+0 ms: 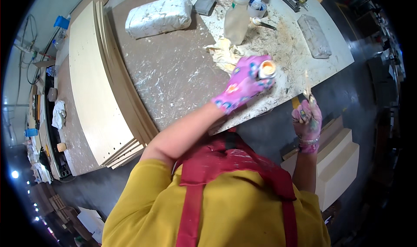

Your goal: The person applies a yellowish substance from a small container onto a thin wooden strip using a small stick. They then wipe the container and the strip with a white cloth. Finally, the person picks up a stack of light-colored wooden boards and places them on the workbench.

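Observation:
In a pink flowered glove, my left hand [245,79] is wrapped round a small open jar [267,68] with cream-coloured paste inside. It is over the worktable's near edge, beside a crumpled cream cloth [223,55]. My right hand [307,118], in a stained pink glove, is closed on a thin tool [308,90] that points up. The tool's tip looks pale and smeared; its exact kind is unclear. This hand is off the table's edge, to the right of the jar. Beyond the cloth stands a translucent bottle [236,23] with a white cap.
Stacked pale wooden panels [93,81] lie along the left. A silver wrapped block [159,16], a grey block [204,5] and a long grey block [314,36] rest on the paint-spattered table [286,73]. Stacked boards [339,164] stand low at the right.

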`<state>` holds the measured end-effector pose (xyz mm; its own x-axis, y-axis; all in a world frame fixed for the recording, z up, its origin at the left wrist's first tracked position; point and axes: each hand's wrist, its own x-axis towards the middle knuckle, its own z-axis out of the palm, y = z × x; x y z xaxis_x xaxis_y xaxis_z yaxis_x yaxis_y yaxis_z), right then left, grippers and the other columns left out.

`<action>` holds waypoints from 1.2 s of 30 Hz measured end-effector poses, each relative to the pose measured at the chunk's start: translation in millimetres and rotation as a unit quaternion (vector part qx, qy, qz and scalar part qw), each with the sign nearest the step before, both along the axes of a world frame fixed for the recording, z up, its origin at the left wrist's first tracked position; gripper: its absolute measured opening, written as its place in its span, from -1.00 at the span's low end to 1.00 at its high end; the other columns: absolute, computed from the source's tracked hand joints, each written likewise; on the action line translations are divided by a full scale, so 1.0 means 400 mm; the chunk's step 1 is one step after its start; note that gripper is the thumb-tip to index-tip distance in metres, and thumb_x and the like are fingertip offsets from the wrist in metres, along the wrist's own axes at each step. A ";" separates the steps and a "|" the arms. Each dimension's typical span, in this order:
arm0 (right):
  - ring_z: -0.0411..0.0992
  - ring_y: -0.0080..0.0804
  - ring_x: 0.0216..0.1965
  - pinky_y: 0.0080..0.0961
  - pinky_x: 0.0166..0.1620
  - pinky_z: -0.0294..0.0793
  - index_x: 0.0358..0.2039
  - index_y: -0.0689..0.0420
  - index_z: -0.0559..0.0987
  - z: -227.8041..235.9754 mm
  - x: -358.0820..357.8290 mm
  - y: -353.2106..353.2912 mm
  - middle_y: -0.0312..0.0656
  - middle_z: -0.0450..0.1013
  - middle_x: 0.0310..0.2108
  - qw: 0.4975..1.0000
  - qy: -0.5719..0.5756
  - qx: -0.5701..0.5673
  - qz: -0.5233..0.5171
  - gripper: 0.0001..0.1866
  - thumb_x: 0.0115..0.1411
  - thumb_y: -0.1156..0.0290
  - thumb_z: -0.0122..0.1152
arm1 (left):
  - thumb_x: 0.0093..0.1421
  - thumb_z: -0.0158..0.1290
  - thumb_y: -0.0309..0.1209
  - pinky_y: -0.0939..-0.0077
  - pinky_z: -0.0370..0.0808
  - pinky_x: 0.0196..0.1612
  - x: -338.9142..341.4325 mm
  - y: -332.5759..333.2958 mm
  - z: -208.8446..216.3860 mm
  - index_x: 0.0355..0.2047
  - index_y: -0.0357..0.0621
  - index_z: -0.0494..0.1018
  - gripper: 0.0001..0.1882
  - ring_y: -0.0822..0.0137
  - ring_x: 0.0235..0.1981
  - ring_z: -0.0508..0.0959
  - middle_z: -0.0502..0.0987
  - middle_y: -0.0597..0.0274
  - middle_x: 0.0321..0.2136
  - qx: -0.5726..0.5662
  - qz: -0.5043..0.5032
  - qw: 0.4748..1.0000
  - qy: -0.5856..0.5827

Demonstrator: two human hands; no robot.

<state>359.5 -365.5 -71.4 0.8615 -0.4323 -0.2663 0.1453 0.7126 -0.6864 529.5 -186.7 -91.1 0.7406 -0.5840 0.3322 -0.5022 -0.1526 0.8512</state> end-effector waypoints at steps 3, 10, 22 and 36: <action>0.10 -0.69 -0.68 -0.66 -0.56 0.12 -0.11 0.08 0.39 0.004 -0.032 -0.052 -0.49 0.13 -0.68 0.999 -0.036 -0.011 -0.016 -0.79 0.27 0.32 0.00 | -0.03 0.20 -0.24 0.19 0.36 -0.02 0.077 -0.167 -0.022 -0.13 -0.10 0.43 -0.56 -0.03 -0.11 0.42 0.47 -0.04 -0.19 0.021 -0.055 0.998 0.015; 0.15 -0.61 -0.67 -0.61 -0.54 0.22 0.00 0.22 0.33 -0.038 -0.078 -0.098 -0.37 0.24 -0.60 1.000 -0.016 0.019 0.000 -0.65 0.27 0.31 -0.04 | -0.07 0.25 -0.31 0.28 0.44 -0.10 0.136 -0.288 -0.196 -0.16 -0.15 0.44 -0.56 0.02 -0.20 0.52 0.52 -0.02 -0.27 0.105 -0.017 0.993 0.045; 0.22 -0.61 -0.56 -0.67 -0.51 0.25 0.03 0.26 0.35 -0.014 0.119 -0.032 -0.35 0.27 -0.57 0.992 0.035 -0.006 0.121 -0.66 0.29 0.39 -0.04 | 0.07 -0.12 -0.70 0.40 0.40 0.01 -0.027 0.082 -0.064 -0.06 -0.28 0.39 -0.62 0.19 -0.08 0.48 0.45 -0.02 -0.12 -0.075 -0.021 0.997 0.027; 0.36 -0.48 -0.58 -0.59 -0.47 0.39 -0.06 0.42 0.40 0.155 0.144 0.699 -0.23 0.37 -0.60 0.894 -0.037 -0.129 0.427 -0.63 0.26 0.37 0.05 | 0.30 -0.09 -0.50 0.58 0.46 -0.20 -0.550 0.809 0.053 -0.04 -0.35 0.41 -0.74 0.43 -0.35 0.52 0.53 0.18 -0.39 -0.179 0.224 0.836 0.468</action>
<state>417.1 -85.8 -9.3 0.9185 0.3521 -0.1801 -0.3228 0.4046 -0.8556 309.4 136.8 -69.9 0.8921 -0.1665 -0.4201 0.4479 0.2022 0.8709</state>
